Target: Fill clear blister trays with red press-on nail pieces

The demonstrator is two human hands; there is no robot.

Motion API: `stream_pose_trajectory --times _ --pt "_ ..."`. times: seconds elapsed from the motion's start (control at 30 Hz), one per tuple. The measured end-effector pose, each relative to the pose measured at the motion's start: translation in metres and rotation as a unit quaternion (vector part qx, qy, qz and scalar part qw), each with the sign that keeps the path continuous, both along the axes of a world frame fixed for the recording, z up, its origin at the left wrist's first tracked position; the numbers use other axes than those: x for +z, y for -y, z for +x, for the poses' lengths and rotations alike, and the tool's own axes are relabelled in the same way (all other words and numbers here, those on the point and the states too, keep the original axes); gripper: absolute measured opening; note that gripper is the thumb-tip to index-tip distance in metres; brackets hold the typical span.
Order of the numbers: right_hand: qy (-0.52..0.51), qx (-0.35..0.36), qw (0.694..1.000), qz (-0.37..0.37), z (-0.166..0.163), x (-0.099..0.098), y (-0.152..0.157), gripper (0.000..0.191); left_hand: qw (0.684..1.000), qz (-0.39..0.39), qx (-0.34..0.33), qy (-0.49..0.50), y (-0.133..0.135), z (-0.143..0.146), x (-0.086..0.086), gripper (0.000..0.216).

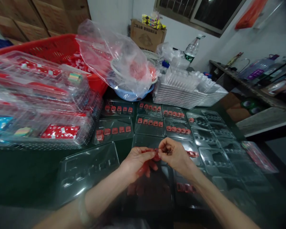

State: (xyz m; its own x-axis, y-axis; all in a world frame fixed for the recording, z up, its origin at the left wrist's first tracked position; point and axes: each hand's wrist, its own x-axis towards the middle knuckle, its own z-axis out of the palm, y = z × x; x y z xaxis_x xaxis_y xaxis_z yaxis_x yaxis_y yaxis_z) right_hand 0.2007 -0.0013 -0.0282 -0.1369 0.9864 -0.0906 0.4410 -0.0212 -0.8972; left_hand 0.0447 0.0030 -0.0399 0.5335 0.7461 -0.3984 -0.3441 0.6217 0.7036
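Note:
My left hand (138, 163) and my right hand (173, 154) meet above the dark table, both pinched on small red pieces (156, 156) held between the fingertips. More red pieces lie in my left palm. Beneath the hands lies a clear plastic tray (143, 141). Around it, other clear trays (114, 128) hold rows of small red pieces in their slots. An unfilled clear tray (85, 171) sits to the left of my left forearm.
Stacked clear packs with red and blue contents (38, 105) fill the left side. Behind them stand a red basket (57, 51), a plastic bag over a bowl (124, 63), a stack of clear trays (188, 89), a cardboard box (146, 35) and a water bottle (192, 49). A shelf (252, 82) runs along the right.

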Motion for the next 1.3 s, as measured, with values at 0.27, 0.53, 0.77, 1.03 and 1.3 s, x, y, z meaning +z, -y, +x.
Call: stream_pose_trajectory --times 0.27,0.53,0.77,1.03,1.3 --pt "0.057 -0.022 0.996 0.071 -0.014 0.01 0.008 0.007 0.998 0.018 0.004 -0.064 -0.002 -0.001 0.005 0.019" --pt "0.044 -0.048 0.994 0.09 -0.021 0.0 0.013 0.011 0.992 0.019 0.006 -0.127 -0.002 0.002 0.004 0.017" --pt "0.036 -0.042 0.992 0.115 -0.021 0.003 0.02 0.009 0.99 0.077 -0.016 -0.114 0.001 0.001 0.001 0.019" --pt "-0.017 -0.026 0.992 0.118 -0.001 0.015 0.023 0.019 1.0 0.016 0.009 0.003 0.001 0.005 0.001 0.017" --pt "-0.015 0.022 0.993 0.113 0.01 0.006 0.024 0.016 0.998 -0.063 -0.011 -0.008 0.001 0.011 0.004 0.013"
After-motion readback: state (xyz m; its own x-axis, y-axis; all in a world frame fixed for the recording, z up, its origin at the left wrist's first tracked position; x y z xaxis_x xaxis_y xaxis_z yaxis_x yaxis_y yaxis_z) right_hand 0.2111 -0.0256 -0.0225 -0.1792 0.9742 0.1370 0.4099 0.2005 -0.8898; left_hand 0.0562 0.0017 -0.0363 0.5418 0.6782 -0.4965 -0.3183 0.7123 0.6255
